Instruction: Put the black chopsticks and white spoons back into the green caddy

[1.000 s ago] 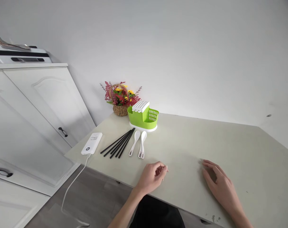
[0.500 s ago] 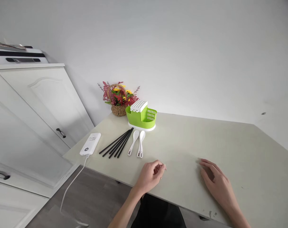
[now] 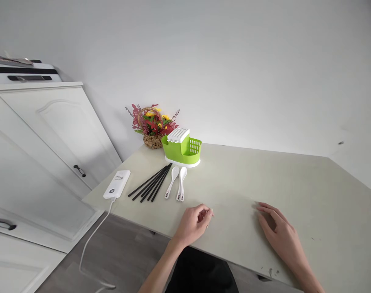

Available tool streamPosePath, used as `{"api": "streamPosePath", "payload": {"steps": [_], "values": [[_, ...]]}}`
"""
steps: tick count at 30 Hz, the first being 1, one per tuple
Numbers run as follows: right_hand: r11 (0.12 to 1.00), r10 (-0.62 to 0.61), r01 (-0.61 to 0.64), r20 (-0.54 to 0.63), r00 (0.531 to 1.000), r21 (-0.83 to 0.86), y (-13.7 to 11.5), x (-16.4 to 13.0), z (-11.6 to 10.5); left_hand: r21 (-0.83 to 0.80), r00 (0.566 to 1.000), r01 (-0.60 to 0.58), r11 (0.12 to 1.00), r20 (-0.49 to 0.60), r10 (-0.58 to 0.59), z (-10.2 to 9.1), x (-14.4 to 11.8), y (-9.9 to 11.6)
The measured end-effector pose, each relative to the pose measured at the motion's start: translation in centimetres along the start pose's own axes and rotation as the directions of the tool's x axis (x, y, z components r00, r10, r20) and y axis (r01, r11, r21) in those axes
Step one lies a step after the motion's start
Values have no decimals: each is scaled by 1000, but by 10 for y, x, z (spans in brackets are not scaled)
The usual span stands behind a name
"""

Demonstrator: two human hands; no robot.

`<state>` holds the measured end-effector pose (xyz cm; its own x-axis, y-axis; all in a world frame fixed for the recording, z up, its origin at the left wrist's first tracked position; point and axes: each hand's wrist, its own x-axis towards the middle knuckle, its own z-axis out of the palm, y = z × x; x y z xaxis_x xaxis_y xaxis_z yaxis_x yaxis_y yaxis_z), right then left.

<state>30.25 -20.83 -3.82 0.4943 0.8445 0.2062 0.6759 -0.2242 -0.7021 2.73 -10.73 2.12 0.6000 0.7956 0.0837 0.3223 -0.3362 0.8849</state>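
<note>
My left hand [image 3: 194, 225] rests at the table's near edge, its fingers curled in toward the thumb with nothing visible in them. Just beyond it lie white spoons [image 3: 181, 185], bowls facing the back, and to their left several black chopsticks [image 3: 151, 185] fanned out on the tabletop. Farther right, my right hand [image 3: 278, 232] lies on the table with fingers stretched and the thumb apart, holding nothing. Behind the spoons stands a green utensil holder [image 3: 175, 152] with a slotted white top and a white base. Both hands are apart from all these things.
A wicker basket of artificial flowers [image 3: 153, 141] stands behind the holder, against the wall. At the left of the table [image 3: 249, 179] lies a white power bank [image 3: 117, 184], its white cable [image 3: 89, 240] hanging over the edge. White cabinets [image 3: 51, 142] stand to the left.
The view has shifted very slightly. Both hands and the objects on the table stay in the same places.
</note>
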Motion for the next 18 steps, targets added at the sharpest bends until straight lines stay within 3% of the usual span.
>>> {"api": "streamPosePath", "payload": {"steps": [11, 18], "values": [[999, 28, -29, 38, 999, 26, 0, -1, 0, 12, 1000, -16, 1000, -3, 16, 0, 1, -2], [999, 21, -22, 16, 1000, 36, -1, -1, 0, -82, 999, -12, 997, -34, 9, -2, -2, 1]]}}
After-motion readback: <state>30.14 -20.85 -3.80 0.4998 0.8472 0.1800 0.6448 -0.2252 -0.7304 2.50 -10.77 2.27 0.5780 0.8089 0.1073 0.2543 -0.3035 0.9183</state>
